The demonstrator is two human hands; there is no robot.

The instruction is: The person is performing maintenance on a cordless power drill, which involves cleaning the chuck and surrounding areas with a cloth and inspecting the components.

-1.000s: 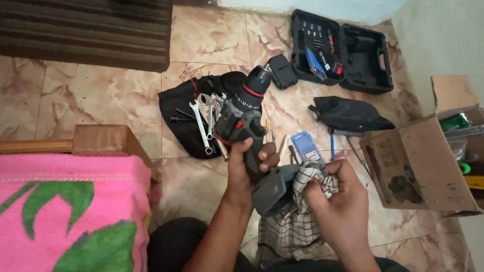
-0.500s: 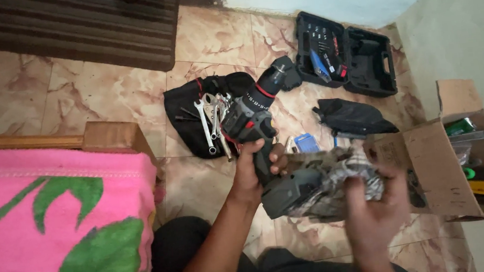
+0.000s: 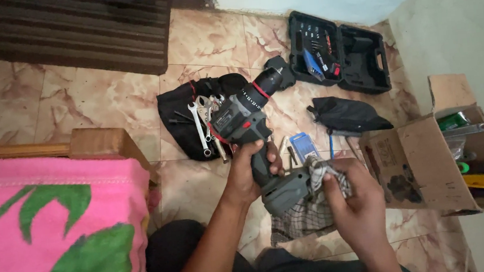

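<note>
Now left hand (image 3: 249, 173) fingers grip the drill (image 3: 247, 124), right hand (image 3: 357, 202) fingers clench a cloth (image 3: 309, 209).

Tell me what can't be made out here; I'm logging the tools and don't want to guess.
Head view only:
- Battery base of the cordless drill: partly covered by the checked cloth bunched in the right hand.
- Drill grip: wrapped by the left hand.
- Bits in the open tool case: too small to tell apart.
- Cardboard box contents: cut off by the right edge and hidden behind its flap.
- Spanners on the black pouch: sizes unreadable.
</note>
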